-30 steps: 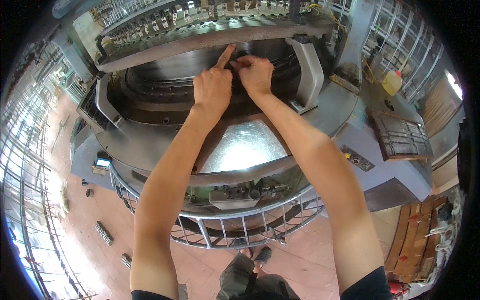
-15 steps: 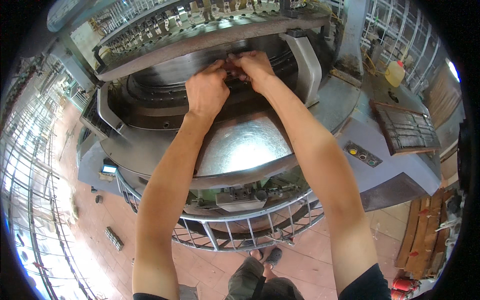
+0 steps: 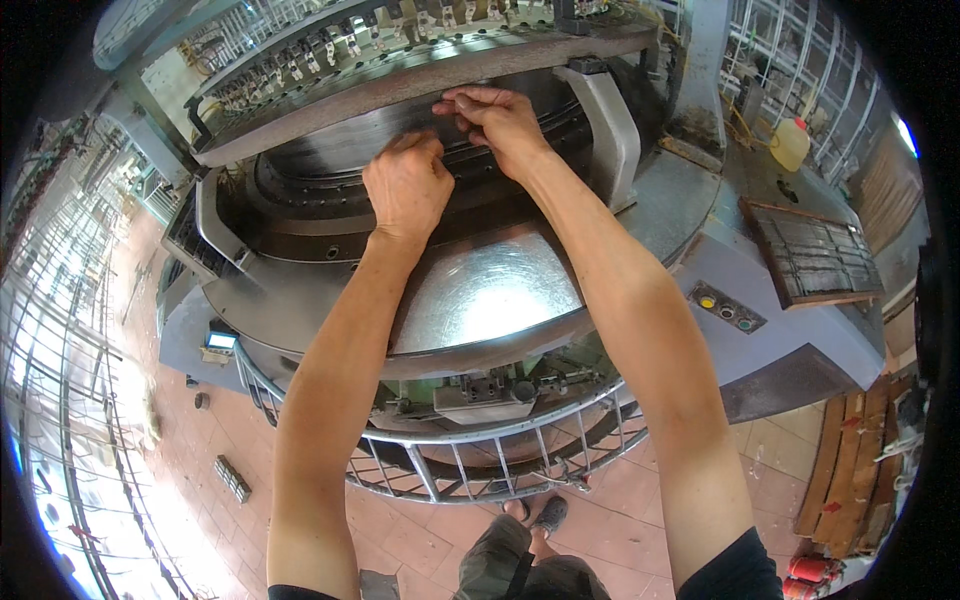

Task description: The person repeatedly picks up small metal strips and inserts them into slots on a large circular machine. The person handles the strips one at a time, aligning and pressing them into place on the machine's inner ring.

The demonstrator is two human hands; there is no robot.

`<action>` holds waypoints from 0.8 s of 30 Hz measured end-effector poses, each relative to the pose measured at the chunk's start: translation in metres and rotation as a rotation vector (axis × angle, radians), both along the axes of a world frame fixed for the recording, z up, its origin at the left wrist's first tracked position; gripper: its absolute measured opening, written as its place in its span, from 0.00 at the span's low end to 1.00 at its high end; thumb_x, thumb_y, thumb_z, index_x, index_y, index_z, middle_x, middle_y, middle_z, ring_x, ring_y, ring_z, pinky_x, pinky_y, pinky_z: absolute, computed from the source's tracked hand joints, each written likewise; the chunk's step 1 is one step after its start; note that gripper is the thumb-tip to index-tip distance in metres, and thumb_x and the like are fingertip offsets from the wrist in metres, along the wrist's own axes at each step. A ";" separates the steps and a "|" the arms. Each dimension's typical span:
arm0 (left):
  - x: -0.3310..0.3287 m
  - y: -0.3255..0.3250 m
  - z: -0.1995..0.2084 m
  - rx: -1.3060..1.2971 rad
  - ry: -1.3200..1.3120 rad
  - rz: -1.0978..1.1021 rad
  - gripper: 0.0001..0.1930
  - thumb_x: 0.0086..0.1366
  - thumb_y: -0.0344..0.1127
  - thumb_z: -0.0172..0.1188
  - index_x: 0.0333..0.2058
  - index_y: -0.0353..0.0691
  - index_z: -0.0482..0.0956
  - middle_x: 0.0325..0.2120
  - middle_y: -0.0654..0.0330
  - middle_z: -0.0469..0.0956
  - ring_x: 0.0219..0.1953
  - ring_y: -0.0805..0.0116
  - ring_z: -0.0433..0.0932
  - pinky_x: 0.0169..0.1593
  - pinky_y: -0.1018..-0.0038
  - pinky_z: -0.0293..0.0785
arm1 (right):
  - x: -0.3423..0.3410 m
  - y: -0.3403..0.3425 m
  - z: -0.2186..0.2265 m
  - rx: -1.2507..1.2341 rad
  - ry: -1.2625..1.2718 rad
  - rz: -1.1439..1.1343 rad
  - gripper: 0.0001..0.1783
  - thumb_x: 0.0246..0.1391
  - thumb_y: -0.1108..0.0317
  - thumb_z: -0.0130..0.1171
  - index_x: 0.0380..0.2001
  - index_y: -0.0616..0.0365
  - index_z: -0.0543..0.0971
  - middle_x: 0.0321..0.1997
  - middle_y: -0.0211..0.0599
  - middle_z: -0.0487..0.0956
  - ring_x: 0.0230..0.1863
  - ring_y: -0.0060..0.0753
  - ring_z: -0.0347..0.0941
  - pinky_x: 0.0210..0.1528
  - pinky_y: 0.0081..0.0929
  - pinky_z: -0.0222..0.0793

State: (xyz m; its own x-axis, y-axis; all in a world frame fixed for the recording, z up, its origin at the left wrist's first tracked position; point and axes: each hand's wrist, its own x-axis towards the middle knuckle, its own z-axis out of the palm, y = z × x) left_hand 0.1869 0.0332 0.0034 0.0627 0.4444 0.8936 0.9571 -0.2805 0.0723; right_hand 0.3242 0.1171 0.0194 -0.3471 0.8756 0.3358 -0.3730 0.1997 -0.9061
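Observation:
Both my hands are at the needle cylinder [image 3: 345, 140] of a large circular knitting machine, a dark metal ring with fine vertical grooves. My left hand [image 3: 408, 185] is closed in a fist over the cylinder's near rim, its fingers curled under; whatever they hold is hidden. A little higher and to the right, my right hand [image 3: 502, 130] points leftward in front of the grooved wall. Its thumb and fingers are drawn together in a pinch; anything between them is too small to name. The two hands stand apart.
A brown metal ring [image 3: 430, 92] crosses above my hands. Grey brackets [image 3: 612, 140] flank them. Below lies a shiny metal plate [image 3: 490, 290], then a curved railing [image 3: 480, 435]. At right are a button panel [image 3: 725, 307], a wooden-framed tray [image 3: 812, 255] and a yellowish jug [image 3: 789, 145].
My hands, close together before, have moved apart. The right hand has risen slightly along the grooved wall; the left has dropped a little down and left.

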 end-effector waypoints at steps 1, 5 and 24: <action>0.000 -0.001 0.000 -0.052 -0.009 0.029 0.03 0.52 0.27 0.60 0.22 0.41 0.81 0.29 0.53 0.84 0.30 0.47 0.82 0.34 0.55 0.78 | 0.000 -0.001 0.000 -0.001 0.003 -0.012 0.10 0.68 0.68 0.60 0.48 0.57 0.85 0.44 0.33 0.88 0.33 0.16 0.72 0.31 0.17 0.64; 0.003 -0.004 0.000 -0.147 0.018 0.135 0.03 0.51 0.28 0.62 0.20 0.41 0.81 0.25 0.52 0.82 0.28 0.47 0.82 0.33 0.55 0.78 | -0.001 -0.003 0.002 -0.011 0.015 0.002 0.10 0.68 0.68 0.60 0.47 0.58 0.85 0.43 0.33 0.88 0.32 0.16 0.72 0.30 0.17 0.65; -0.007 0.007 -0.010 -0.259 -0.114 0.108 0.04 0.47 0.24 0.63 0.21 0.41 0.84 0.24 0.54 0.83 0.36 0.51 0.80 0.48 0.56 0.69 | 0.001 -0.001 -0.002 -0.138 0.041 0.023 0.08 0.67 0.73 0.58 0.37 0.65 0.84 0.44 0.40 0.87 0.31 0.20 0.71 0.26 0.19 0.62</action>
State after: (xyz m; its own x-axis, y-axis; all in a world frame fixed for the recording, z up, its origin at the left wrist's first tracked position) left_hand 0.1796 0.0406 -0.0069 -0.0910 0.6575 0.7480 0.9621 -0.1359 0.2365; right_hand 0.3252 0.1158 0.0176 -0.3559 0.9066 0.2269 -0.4133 0.0651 -0.9083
